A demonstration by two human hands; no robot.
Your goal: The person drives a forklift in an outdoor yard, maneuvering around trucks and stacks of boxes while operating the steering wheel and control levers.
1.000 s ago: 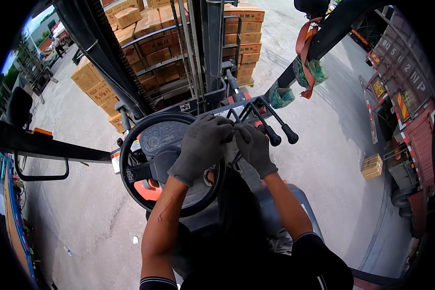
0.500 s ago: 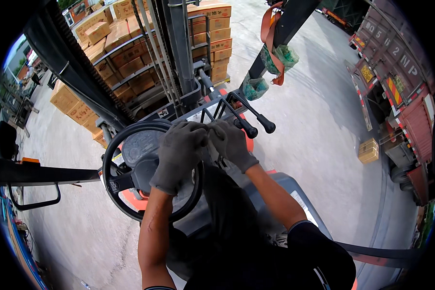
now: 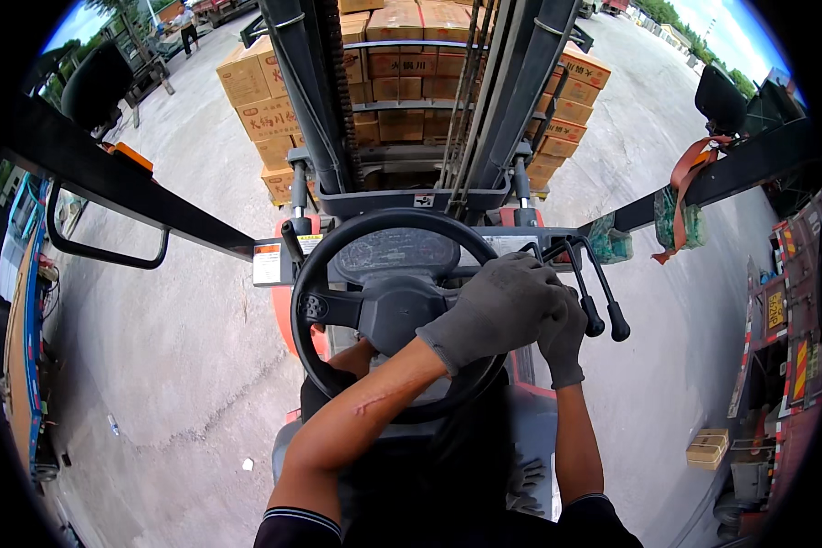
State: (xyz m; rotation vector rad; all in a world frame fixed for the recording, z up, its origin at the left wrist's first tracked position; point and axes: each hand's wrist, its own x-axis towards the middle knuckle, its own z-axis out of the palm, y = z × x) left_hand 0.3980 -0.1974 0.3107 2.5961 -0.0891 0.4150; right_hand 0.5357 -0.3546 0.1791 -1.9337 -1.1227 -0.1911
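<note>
- Head view: left hand point(image 3: 498, 306), in a grey glove, lies curled over the right rim of the black round steering wheel point(image 3: 338, 265); it could slip mid-turn.
- Right hand point(image 3: 564, 333) is mostly hidden near the black-knobbed control levers point(image 3: 603, 306); its grip cannot be told.
- A bumped lever could tip the stacked brown cardboard boxes point(image 3: 402, 64) on the far side.

R hand point(image 3: 564, 331) half-hidden — behind L hand point(image 3: 502, 309).

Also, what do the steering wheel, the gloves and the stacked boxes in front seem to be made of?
The steering wheel looks like black moulded plastic or rubber, matte with a dull sheen. The gloves on the left hand and right hand seem grey knitted fabric: soft, with a ribbed cuff. The stacked boxes are probably brown corrugated cardboard, with flat printed faces and taped seams.
</note>
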